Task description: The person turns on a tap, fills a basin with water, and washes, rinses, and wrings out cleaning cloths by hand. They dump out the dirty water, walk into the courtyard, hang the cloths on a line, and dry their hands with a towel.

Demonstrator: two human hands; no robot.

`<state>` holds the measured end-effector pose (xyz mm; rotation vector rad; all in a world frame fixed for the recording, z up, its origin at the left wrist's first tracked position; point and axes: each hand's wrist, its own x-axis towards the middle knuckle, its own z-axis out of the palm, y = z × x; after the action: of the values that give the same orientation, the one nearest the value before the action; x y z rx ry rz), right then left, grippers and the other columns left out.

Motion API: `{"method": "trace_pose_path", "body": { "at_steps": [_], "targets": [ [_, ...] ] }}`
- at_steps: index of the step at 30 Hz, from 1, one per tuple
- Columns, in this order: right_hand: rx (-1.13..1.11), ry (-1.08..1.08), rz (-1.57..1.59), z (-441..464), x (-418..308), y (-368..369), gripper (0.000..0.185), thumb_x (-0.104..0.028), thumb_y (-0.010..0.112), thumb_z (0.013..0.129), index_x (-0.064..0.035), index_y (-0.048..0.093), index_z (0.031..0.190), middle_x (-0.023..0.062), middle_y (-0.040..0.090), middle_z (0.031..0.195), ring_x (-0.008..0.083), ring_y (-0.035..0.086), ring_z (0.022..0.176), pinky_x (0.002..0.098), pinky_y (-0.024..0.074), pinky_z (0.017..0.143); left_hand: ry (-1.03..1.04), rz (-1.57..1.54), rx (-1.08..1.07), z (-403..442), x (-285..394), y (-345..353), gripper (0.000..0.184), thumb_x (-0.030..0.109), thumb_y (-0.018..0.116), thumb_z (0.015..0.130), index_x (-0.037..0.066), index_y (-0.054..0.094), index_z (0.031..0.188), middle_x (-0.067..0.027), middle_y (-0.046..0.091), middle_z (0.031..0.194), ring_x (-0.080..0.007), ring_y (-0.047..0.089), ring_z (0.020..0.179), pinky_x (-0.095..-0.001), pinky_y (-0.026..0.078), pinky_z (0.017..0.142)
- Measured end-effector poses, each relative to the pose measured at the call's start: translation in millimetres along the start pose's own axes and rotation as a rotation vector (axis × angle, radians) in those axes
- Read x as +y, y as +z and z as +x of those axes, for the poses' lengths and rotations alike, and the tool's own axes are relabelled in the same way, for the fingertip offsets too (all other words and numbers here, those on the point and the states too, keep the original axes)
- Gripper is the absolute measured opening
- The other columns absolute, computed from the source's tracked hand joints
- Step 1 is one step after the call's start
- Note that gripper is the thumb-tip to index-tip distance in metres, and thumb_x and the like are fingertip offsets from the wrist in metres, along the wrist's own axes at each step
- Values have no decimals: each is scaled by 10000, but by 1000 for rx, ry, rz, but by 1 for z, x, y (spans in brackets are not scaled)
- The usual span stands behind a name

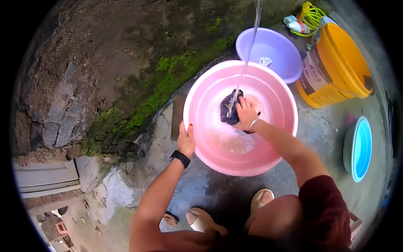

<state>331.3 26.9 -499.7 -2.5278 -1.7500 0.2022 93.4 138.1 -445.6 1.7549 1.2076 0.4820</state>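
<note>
Left hand [186,141] is gripping the round pink plastic basin [210,149] by its rim, right hand [247,116] is pressing (can't tell if gripping) a crumpled black cloth [226,111] inside it, probably getting soft and water-heavy, so grab a thick fold.

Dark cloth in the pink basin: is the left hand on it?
No: the left hand is at the rim of the pink basin, while the right hand is on the dark cloth.
</note>
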Motion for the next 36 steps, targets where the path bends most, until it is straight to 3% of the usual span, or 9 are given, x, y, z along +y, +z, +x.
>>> {"method": "trace_pose_path", "body": {
  "at_steps": [8,12,18,20,24,27,31,34,36],
  "targets": [
    [671,396,1339,78,-37,14,329,-308,547,818,-46,496,1010,196,486,1171,255,444,1109,482,320,932,24,-170,-22,5,6,-7,365,289,420,933,26,486,1178,-198,608,998,-296,598,903,-357,451,777],
    [167,548,936,65,-83,-86,524,-450,398,891,-36,389,1213,229,402,1267,330,372,1197,470,292,980,-80,21,52,26,-7,-1,444,359,372,938,-8,545,1118,-216,622,963,-329,600,900,-372,449,790],
    [7,309,568,43,-146,32,698,-512,350,882,-34,229,1376,202,108,1448,372,184,1314,497,205,1040,-43,-201,321,22,-18,20,444,337,403,931,-54,595,1017,-191,649,882,-262,622,822,-342,460,741],
    [194,-92,123,8,-90,18,663,-474,403,868,-29,292,1347,198,219,1404,361,265,1270,504,256,1009,-98,-275,270,12,4,11,406,297,437,926,-68,599,996,-146,660,836,-161,602,763,-292,461,702],
    [676,-97,-693,22,-10,96,239,-100,471,809,-62,536,1035,98,554,868,238,550,812,312,449,696,-67,-354,305,-12,-16,25,413,302,435,934,-72,606,967,-99,658,804,-120,575,725,-282,458,672],
    [590,144,639,35,-13,43,354,-143,454,862,-19,454,1194,156,541,1023,242,547,896,373,442,778,-155,-533,238,-35,-11,28,450,338,396,947,-62,598,988,-64,624,887,-116,542,819,-273,441,713],
    [389,176,462,41,-63,-40,525,-336,391,922,-48,284,1349,234,317,1352,318,380,1221,398,327,981,-190,-548,282,-36,-1,32,418,315,417,945,-58,605,969,-49,616,880,-106,535,815,-257,437,727],
    [11,656,1218,52,-136,-48,637,-500,465,835,-36,387,1264,266,439,1249,382,440,1154,392,348,955,-122,-499,241,-28,-29,36,388,299,429,941,-57,562,1023,-59,600,954,-128,547,852,-271,441,758],
    [-71,130,1279,13,-158,-45,549,-481,527,811,-51,471,1147,235,540,1097,334,531,1028,367,405,869,30,-445,308,-28,-30,26,322,222,423,926,-47,590,985,-35,604,868,-114,548,782,-269,455,710]
  ]
}}
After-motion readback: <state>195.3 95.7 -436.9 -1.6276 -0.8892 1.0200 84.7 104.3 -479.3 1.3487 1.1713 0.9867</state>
